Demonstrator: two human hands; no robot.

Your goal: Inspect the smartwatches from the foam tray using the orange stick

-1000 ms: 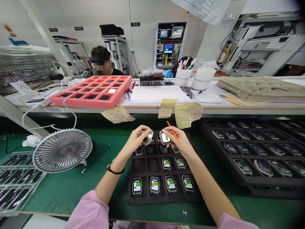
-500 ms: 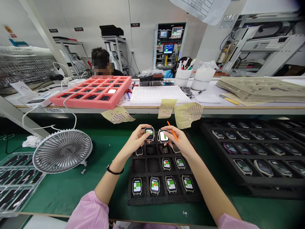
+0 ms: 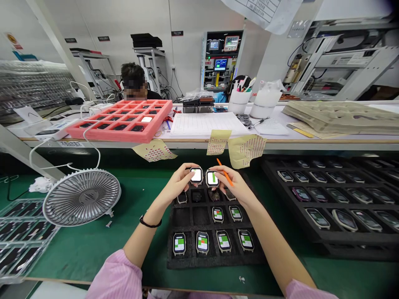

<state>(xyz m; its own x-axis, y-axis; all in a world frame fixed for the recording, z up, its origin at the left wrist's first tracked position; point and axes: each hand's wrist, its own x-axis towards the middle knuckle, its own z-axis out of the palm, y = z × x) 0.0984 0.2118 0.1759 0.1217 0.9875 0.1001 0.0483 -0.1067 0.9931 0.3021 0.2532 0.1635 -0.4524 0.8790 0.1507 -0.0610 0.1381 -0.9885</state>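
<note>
Held a white-screened smartwatch (image 3: 197,175) in the left hand (image 3: 180,182), near the centre of the frame, pinching with the thumb on the glass and the fingers behind. Pinched a green-striped smartwatch (image 3: 212,178) likewise in the right hand (image 3: 235,182), just beside the first, with an orange pen (image 3: 226,174) slanting across the same hand. Judged both light and stiff, probably slippery on the glass and fragile if dropped; seemed best gripped by the side rims.

Counted two watches in hand, over the far part of one black foam tray (image 3: 187,262) at lower centre. Counted six lit watches (image 3: 203,241) in the nearest two rows, four and then two, with four dimmer devices (image 3: 196,195) beyond; could not count the farthest row, partly hidden by the hands. Saw another foam tray (image 3: 346,241) at right, one desk fan (image 3: 89,196) at lower left, one pink foam tray (image 3: 114,133) at upper left and three yellow dotted sheets (image 3: 247,150) hanging at the shelf edge (image 3: 193,145).
</note>
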